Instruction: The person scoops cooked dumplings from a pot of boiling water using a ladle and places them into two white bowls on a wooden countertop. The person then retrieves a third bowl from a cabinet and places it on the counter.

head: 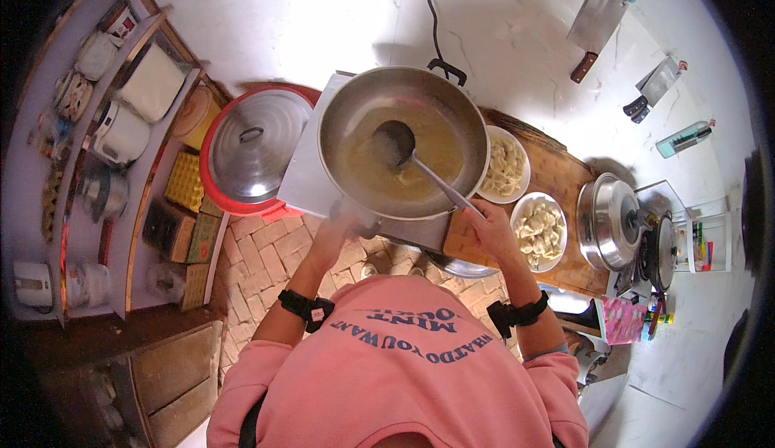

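A wide metal wok (339, 145) stands before me with cloudy yellowish liquid (369, 178) in it. My right hand (489, 224) is shut on the handle of a ladle (396, 143), whose dark bowl sits in the liquid. At the near left rim of the wok is my left hand (342, 230), blurred, beside a dark side handle; whether it grips that handle I cannot tell. To the right are two white plates of dumplings, one (502, 166) close against the wok and the other (539, 233) just beyond my right hand.
Left of the wok, a metal lid (260, 151) covers a red basin (209, 175). A wooden board (569, 175) lies at the right, with a lidded steamer pot (611, 221) at its far end. Cleavers (598, 18) hang on the wall. Shelves (142, 194) line the left side.
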Motion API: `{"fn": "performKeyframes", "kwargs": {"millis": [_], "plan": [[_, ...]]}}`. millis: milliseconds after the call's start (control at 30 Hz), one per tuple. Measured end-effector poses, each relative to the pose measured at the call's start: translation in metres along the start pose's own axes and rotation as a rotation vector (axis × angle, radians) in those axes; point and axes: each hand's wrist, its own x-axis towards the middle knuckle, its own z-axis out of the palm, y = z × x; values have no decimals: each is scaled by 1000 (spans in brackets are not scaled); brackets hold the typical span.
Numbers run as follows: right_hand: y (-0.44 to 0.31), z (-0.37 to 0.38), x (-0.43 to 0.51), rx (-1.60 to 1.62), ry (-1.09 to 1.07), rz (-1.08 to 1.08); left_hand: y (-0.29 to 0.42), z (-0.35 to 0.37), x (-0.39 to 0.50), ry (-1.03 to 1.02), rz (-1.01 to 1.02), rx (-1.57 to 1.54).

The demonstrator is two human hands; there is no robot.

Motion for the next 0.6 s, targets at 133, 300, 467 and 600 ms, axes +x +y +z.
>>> {"fn": "performKeyframes", "kwargs": {"millis": [133,300,467,600], "plan": [[1,-4,-2,-478,303,-318,7,-11,6,-56,39,82],[-1,-11,-14,-589,446,-337,21,-18,10,5,74,42],[1,-10,-17,-721,470,-300,35,-34,23,32,55,2],[6,-2,-16,-863,500,-337,41,-54,41,22,62,-40]]}}
